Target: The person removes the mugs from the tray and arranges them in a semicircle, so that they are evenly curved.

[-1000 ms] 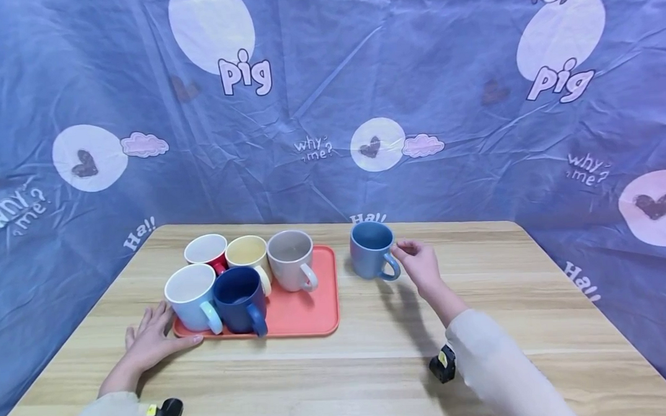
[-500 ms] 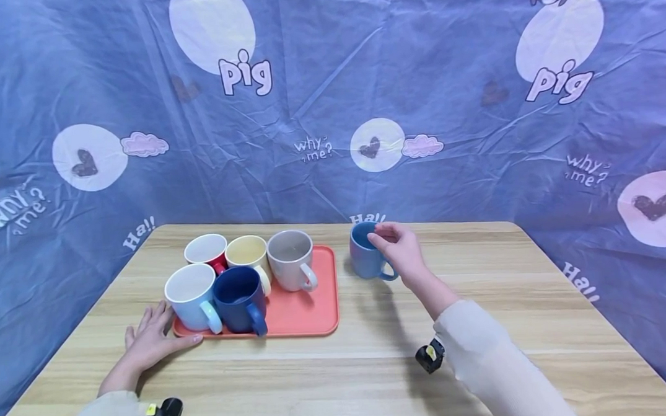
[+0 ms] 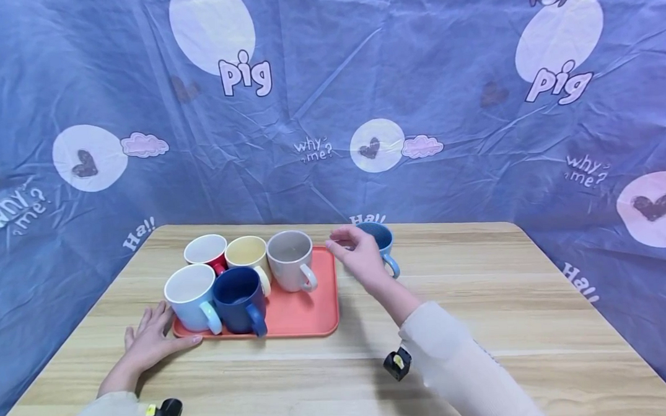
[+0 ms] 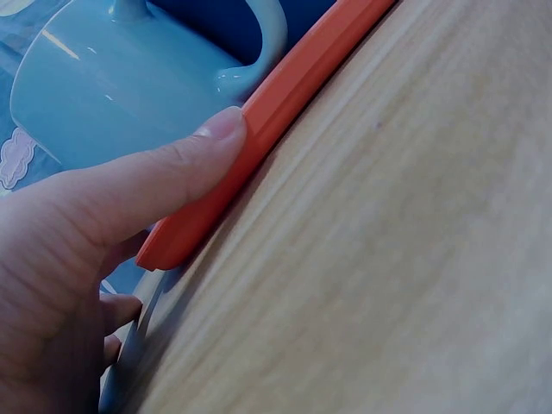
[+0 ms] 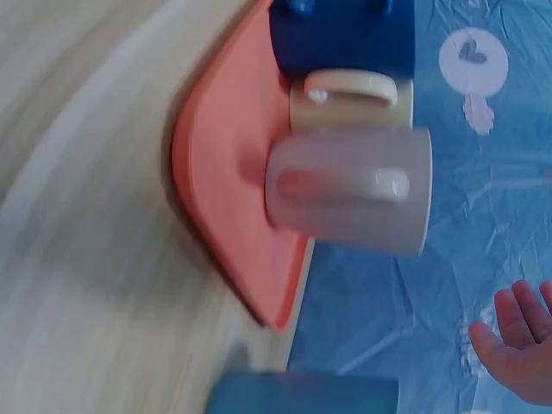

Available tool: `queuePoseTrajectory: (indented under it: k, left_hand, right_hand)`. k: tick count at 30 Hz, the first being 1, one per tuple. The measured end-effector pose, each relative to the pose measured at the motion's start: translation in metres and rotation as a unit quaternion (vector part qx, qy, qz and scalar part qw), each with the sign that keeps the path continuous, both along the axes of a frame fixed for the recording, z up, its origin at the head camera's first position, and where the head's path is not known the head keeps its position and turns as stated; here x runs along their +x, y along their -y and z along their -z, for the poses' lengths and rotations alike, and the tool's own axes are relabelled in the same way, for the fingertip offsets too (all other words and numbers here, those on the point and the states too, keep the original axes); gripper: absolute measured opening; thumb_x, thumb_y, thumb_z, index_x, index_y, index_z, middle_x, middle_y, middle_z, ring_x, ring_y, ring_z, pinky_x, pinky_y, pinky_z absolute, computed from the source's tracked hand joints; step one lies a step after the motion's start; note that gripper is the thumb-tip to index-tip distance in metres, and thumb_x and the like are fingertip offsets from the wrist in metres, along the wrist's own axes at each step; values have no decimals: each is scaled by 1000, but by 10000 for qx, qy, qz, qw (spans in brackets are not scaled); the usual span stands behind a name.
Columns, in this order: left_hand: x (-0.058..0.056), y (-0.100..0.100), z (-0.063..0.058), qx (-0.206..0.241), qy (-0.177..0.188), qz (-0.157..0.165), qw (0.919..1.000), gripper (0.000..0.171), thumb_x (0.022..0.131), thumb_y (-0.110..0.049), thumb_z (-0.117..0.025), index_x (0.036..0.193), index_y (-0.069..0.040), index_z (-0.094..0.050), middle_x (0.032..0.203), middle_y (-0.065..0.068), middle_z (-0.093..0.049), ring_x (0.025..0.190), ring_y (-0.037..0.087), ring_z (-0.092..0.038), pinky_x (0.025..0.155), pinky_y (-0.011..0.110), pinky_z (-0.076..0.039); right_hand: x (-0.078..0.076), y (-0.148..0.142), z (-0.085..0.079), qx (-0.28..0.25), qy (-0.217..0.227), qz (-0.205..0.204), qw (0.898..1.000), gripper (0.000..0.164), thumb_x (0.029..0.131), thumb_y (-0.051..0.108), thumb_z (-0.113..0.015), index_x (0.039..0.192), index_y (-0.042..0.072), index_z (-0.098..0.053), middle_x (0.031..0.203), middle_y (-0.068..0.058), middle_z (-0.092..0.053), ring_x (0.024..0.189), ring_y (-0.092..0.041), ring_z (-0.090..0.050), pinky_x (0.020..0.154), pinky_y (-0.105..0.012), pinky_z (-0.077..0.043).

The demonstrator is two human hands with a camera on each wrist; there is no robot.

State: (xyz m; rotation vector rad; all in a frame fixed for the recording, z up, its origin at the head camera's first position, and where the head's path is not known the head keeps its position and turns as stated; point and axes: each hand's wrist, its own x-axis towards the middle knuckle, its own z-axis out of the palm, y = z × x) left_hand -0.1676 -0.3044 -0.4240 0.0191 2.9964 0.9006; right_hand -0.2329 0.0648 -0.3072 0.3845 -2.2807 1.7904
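Observation:
My left hand (image 3: pixel 151 340) lies spread at the near left corner of a coral tray (image 3: pixel 299 318). Its thumb (image 4: pixel 185 168) rests along the tray's front rim, the other fingers around the left side. In the air between a grey mug (image 3: pixel 287 269) and a steel-blue mug (image 3: pixel 386 238) is my right hand (image 3: pixel 363 256), holding nothing, fingers loosely bent. It partly hides the steel-blue mug, which stands on the table right of the tray. Also on the tray stand a light blue mug (image 3: pixel 188 307), a dark blue mug (image 3: pixel 239 308), a cream mug (image 3: pixel 249 254) and a red mug with white inside (image 3: pixel 203 248).
The wooden table (image 3: pixel 482 301) extends to the right of the tray and in front of it. A blue printed cloth (image 3: pixel 317 97) hangs behind the table and along its sides. All the mugs stand upright, most handles turned toward the front right.
My right hand has moved left, from beside the steel-blue mug's handle, across in front of that mug, toward the grey one. My left hand and the mugs have stayed put.

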Motion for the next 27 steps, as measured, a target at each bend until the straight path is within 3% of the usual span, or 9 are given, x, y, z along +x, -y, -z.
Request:
queuePoseTrajectory:
  k: [12, 15, 21, 27]
  left_hand:
    - [0, 0, 0, -7, -28, 11, 10000, 103, 68, -52, -63, 136, 1, -8, 134, 34, -5, 119, 50, 10, 81, 65, 17]
    - [-1, 0, 0, 6, -16, -11, 10000, 103, 68, -52, -63, 136, 2, -7, 134, 34, -5, 119, 50, 10, 81, 64, 18]
    - [-1, 0, -1, -9, -8, 3, 10000, 103, 68, -52, -63, 136, 2, -7, 134, 34, -5, 119, 50, 10, 81, 64, 18]
    - [0, -1, 0, -6, 49, 12, 10000, 101, 69, -51, -63, 135, 3, -10, 134, 34, -5, 119, 50, 9, 81, 64, 18]
  right_hand:
    - [18, 42, 17, -19, 315, -766, 9966, 23, 77, 6, -64, 96, -6, -59, 86, -11, -62, 78, -20, -59, 69, -25, -47]
    - [28, 53, 14, -118, 587, -962, 9936, 23, 77, 4, -63, 95, -9, -58, 86, -14, -61, 79, -22, -58, 69, -25, -47]
    - [35, 73, 34, -239, 930, -1196, 9882, 24, 74, 5, -66, 93, -9, -58, 81, -10, -61, 73, -18, -59, 65, -23, -48]
    - [42, 87, 50, 82, 1011, -1244, 9870, 22, 74, 11, -68, 89, -2, -60, 74, -3, -62, 68, -10, -57, 61, -20, -47]
